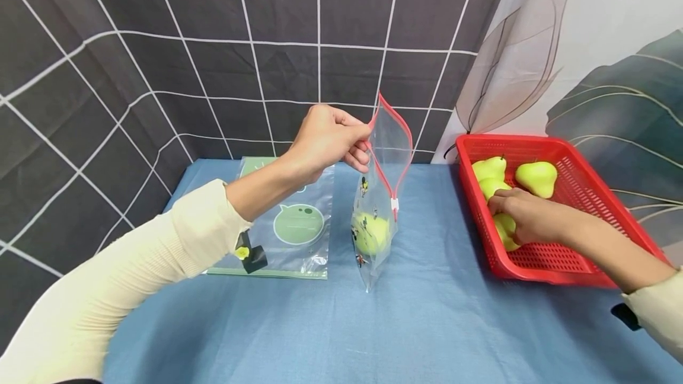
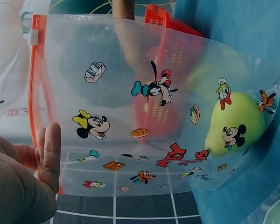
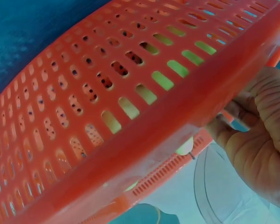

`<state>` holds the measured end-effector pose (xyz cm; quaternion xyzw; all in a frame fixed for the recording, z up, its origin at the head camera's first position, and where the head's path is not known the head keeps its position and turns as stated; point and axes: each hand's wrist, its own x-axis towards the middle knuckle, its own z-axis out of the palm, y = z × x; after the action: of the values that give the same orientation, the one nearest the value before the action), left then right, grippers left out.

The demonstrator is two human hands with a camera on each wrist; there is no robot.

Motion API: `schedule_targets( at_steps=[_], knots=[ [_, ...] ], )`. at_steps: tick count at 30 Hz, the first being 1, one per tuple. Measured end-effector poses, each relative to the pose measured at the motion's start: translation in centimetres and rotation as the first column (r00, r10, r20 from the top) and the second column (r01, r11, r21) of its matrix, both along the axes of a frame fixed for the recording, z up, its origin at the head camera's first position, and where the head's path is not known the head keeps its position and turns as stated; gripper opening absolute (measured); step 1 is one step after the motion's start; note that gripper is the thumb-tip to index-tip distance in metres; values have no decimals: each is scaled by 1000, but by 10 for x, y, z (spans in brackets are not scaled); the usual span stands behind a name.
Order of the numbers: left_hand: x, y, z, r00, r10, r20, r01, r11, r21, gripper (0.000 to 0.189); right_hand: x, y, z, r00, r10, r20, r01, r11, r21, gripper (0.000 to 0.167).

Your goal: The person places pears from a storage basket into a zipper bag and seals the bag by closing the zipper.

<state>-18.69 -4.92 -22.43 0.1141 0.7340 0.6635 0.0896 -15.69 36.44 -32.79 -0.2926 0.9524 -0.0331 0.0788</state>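
Note:
My left hand (image 1: 333,138) pinches the red-edged mouth of a clear zip bag (image 1: 392,147) printed with cartoon figures. The bag hangs upright with its top gaping and a white slider (image 1: 394,203) on the seam. A green pear (image 2: 238,123) lies in the bottom of the bag. On the right, my right hand (image 1: 525,215) reaches into a red perforated basket (image 1: 565,274), its fingers curled around a pear (image 1: 504,233) by the basket's left wall. More pears (image 1: 536,178) lie towards the back of that basket. In the right wrist view, the basket rim hides the fingertips.
A flat clear bag with green printing (image 1: 299,224) lies on the blue cloth (image 1: 341,336) behind my left forearm. Dark gridded fabric (image 1: 277,70) stands behind and to the left. A leaf-patterned curtain (image 1: 603,88) hangs behind the basket.

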Motion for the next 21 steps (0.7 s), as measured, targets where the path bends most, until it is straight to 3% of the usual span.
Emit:
schedule_targets(
  at_steps=[10,16,21],
  knots=[
    [0,-1,0,1000,4,4,-4,1000,-9,16,-2,-1,-1,999,46,-3,-46,996,76,64],
    [-1,-1,-1,1000,10,2,-10,1000,-15,16,-3,4,0,994,109,22,-110,993,42,56],
    [-1,-2,-1,1000,12,7,-12,1000,-2,16,-2,7,5,995,87,53,-89,996,28,56]
  ],
)
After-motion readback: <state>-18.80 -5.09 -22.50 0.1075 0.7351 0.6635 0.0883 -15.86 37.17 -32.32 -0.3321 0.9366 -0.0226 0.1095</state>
